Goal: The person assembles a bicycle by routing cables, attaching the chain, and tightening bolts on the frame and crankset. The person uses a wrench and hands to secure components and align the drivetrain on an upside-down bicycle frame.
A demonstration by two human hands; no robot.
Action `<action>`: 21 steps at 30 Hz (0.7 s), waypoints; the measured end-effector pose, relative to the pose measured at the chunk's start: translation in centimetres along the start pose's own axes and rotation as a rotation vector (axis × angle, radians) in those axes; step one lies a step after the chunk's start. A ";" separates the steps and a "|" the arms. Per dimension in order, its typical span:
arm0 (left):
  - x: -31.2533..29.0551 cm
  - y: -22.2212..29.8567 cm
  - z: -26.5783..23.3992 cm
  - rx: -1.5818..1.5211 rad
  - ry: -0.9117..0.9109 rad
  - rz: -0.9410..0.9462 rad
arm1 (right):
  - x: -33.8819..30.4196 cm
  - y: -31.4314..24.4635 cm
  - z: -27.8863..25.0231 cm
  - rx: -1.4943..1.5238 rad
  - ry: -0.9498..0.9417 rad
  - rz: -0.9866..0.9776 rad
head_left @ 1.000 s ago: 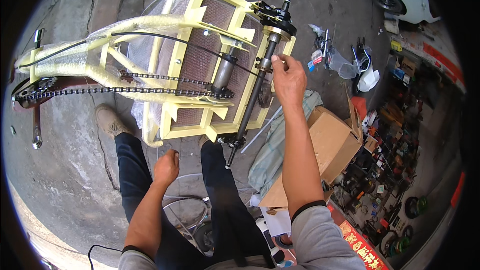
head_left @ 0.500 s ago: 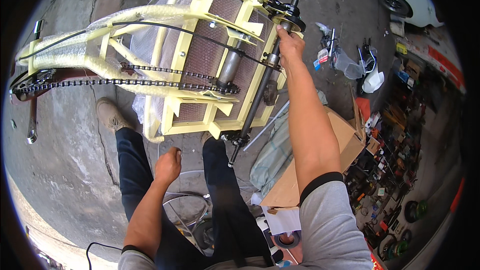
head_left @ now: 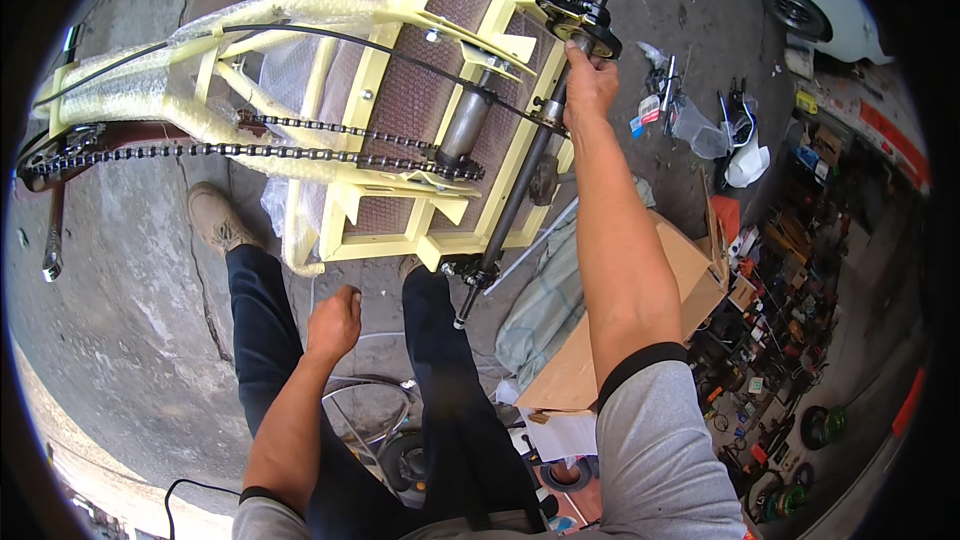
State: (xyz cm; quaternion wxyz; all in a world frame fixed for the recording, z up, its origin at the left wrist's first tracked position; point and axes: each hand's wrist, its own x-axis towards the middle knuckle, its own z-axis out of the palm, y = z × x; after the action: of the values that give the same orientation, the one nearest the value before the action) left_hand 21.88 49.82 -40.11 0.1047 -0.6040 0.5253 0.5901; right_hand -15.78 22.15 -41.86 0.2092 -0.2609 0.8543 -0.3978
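Observation:
A pale yellow tricycle frame (head_left: pixel 440 248), partly wrapped in bubble wrap, lies in front of me. A long black axle (head_left: pixel 525 176) crosses its right end, with a black brake drum (head_left: pixel 590 35) at the far end. My right hand (head_left: pixel 590 86) is closed round the axle just below the drum. Along the frame runs a chain (head_left: pixel 300 153) to a sprocket beside a grey metal tube (head_left: pixel 466 124). My left hand (head_left: pixel 335 323) is a curled fist over my legs, apart from the frame; whatever its fingers might hold is hidden.
An opened cardboard box (head_left: pixel 570 370) and a greenish woven sack (head_left: pixel 545 315) lie to my right. Beyond are bagged parts (head_left: pixel 700 130), a white vehicle (head_left: pixel 820 0) and a heap of tools and parts (head_left: pixel 770 340). A wheel (head_left: pixel 405 460) lies near my legs.
The right end of the frame and the axle sit slightly farther right in view, my right hand moving with them and still gripping. My left hand has barely moved.

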 end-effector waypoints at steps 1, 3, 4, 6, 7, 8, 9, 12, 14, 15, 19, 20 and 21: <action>0.0 0.0 0.0 -0.001 0.008 0.007 | 0.1 0.0 -0.1 0.058 0.001 0.025; 0.0 0.2 -0.1 0.001 0.004 0.004 | 0.3 -0.1 -0.3 0.160 -0.038 0.077; 0.0 0.2 -0.1 0.003 0.005 0.004 | 0.4 -0.2 -0.4 0.210 -0.037 0.120; -0.1 0.4 -0.2 0.006 -0.011 -0.014 | 0.4 -0.6 -0.5 0.261 -0.071 0.119; -0.1 0.4 -0.2 0.006 -0.020 -0.023 | 0.4 -0.7 -0.5 0.270 -0.067 0.142; -0.1 0.5 -0.1 0.005 -0.020 -0.025 | 0.3 -0.9 -0.5 0.201 -0.065 0.081; -0.1 0.5 -0.1 0.003 -0.021 -0.026 | 0.2 -1.1 -0.4 0.117 -0.051 0.036; -0.1 0.5 0.2 0.011 -0.001 -0.012 | -0.2 -1.3 0.0 -0.115 0.062 -0.076; 0.0 0.4 0.4 0.019 0.009 -0.004 | -0.3 -1.4 -0.1 -0.091 0.053 -0.058; 0.0 0.3 0.5 0.023 0.007 -0.005 | -0.1 -1.5 -0.4 0.003 0.031 -0.006; 0.1 0.1 0.8 0.030 0.004 -0.001 | 1.0 -1.5 -2.2 0.341 -0.155 0.325; 0.1 0.1 0.9 0.023 0.001 -0.008 | 1.3 -1.5 -2.6 0.394 -0.170 0.396; 0.1 0.1 1.0 0.019 0.002 -0.013 | 1.6 -1.4 -2.8 0.434 -0.162 0.467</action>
State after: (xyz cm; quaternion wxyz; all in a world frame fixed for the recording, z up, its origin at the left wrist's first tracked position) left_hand 21.24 50.45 -40.44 0.1138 -0.6068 0.5273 0.5838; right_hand -18.22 22.00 -39.34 0.4127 -0.0382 0.7669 -0.4900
